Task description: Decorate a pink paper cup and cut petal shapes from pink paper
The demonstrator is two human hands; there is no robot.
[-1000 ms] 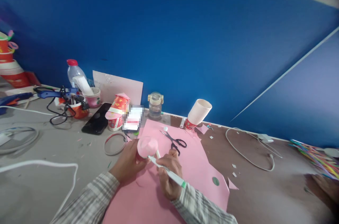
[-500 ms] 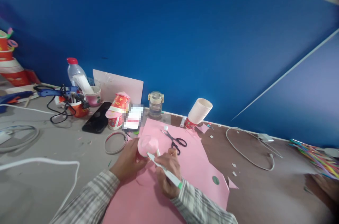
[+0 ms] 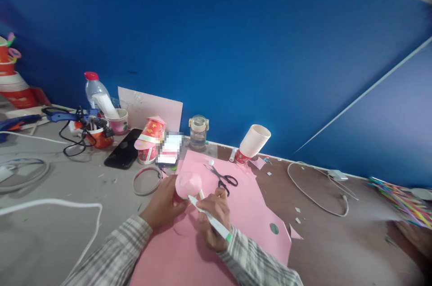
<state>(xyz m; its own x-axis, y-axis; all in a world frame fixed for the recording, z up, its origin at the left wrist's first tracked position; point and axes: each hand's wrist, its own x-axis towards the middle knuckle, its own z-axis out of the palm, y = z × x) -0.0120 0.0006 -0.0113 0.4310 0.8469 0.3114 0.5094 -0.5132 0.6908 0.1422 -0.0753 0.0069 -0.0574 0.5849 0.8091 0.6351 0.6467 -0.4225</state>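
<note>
Pink piece (image 3: 188, 184) snug in left grip (image 3: 165, 207), marker (image 3: 218, 227) at edge in right grip (image 3: 213, 216), open sheet (image 3: 189, 259) below

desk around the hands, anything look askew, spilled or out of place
The stack of paper cups leans right rather than standing straight, though the view may exaggerate it. Small pale scraps lie loose on the brown desktop beside the pink sheet. I see no spill.
</note>
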